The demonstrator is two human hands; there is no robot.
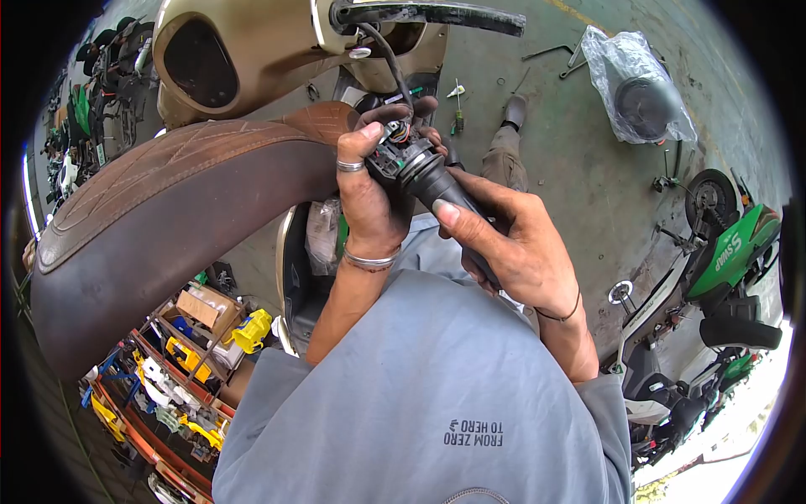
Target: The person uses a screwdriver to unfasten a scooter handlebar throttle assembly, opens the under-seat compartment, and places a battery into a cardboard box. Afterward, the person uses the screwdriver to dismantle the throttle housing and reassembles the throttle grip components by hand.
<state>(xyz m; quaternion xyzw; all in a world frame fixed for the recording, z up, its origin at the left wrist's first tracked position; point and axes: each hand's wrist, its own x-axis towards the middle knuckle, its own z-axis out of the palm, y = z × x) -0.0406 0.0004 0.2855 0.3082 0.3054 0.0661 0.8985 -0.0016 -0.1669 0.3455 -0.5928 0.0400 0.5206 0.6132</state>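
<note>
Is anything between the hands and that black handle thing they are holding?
No, nothing is in between. The right hand wraps straight around the black handlebar grip, and the left hand pinches the switch housing at its end, where coloured wires poke out.

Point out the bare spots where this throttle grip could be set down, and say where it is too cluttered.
Free: the concrete floor between the bagged part and the green scooter, and the long brown seat beside the left hand. Crowded: the parts rack at lower left, and the floor near the screwdriver, where small tools lie scattered. Both hands grip the throttle grip; the right hand holds its lower end.
</note>
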